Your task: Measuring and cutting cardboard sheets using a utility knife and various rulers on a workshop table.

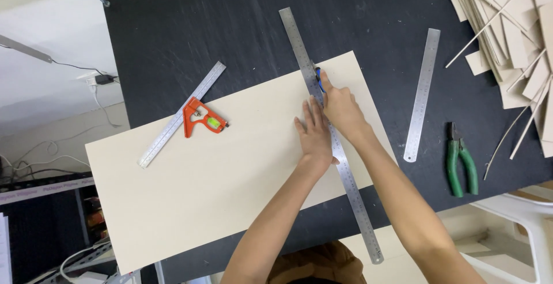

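Our left hand [314, 131] lies flat, pressing the ruler [328, 128]; our right hand [340, 108] grips a blue knife [318, 78] on the ruler's right edge, tip at the board's [219, 174] far end

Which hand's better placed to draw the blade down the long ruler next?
Right, probably. The right hand already grips the blue-handled blade against the long ruler edge near the board top. The left hand lies flat, pinning the ruler, so it looks best staying put.

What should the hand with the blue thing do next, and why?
Probably draw the blue tool toward the body along the long steel ruler. The right hand holds it at the beige board's far edge, while the left hand presses the ruler flat.
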